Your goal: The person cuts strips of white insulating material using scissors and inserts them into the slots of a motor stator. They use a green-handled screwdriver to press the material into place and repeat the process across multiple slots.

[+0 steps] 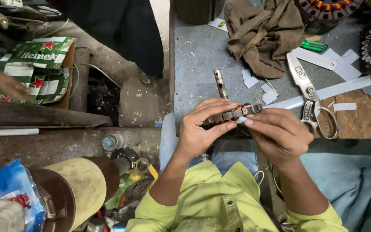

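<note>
Copper-wound stator segment (230, 114) sat pinched between both hands above the table (202, 56) edge: left hand (202, 129) fingers wrapped around it, right hand (278, 133) fingers clamped on its end. A loosened grip could have dropped it off the edge; the scissors (308, 96) lay near.

Hands of the person: two, left hand (202, 129) and right hand (278, 133), both closed on one part
Wound stator piece (232, 114): one, dark with copper-coloured winding
Another person's hand (3, 83): one, at the left edge
Scissors (308, 96): one pair, lying on the bench
Brown cloth (263, 32): one, crumpled
Green lighter (314, 46): one
Metal rod (220, 83): one, standing out beyond the hands
Long white strips (336, 89): at least three
Small white paper scraps (258, 83): several, exact number cannot be told
Round wound stators (329, 10): two partly in view, at the top right
Printed green carton (35, 68): one
Brown and cream cylinder (76, 189): one
</note>
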The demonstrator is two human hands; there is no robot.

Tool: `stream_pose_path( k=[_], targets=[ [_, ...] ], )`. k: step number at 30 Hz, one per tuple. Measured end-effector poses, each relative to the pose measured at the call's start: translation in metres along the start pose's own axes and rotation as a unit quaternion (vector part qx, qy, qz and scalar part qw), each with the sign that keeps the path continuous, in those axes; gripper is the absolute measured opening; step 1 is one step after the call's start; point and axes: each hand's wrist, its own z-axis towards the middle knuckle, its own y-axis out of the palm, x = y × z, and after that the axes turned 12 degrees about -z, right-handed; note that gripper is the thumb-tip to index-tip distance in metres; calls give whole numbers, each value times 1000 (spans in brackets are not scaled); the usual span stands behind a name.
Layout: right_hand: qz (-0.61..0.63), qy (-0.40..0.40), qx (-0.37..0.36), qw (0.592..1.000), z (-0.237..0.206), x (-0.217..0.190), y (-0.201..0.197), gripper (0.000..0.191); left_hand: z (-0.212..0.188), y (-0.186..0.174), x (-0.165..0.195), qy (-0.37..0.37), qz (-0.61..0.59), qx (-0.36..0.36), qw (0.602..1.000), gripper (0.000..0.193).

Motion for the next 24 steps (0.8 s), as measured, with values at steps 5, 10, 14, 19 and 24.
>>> stream_pose_path(
  k=[5,10,14,19,24],
  targets=[
    [-87,-99,-38,991,14,-4,-8,24,1,-1,0,0,5,-2,1000,36],
    [-131,-119,-99,979,21,-8,-18,26,1,-1,1,-6,4,0,1000,35],
    [-93,-126,-92,983,24,-3,-19,25,1,0,2,-2,13,-3,1000,34],
    [-93,-122,-91,984,23,-5,-20,26,-1,2,6,-4,13,1,1000,35],
    [-142,-121,-104,977,20,-18,-24,29,-2,4,9,-2,10,7,1000,35]
  ],
)
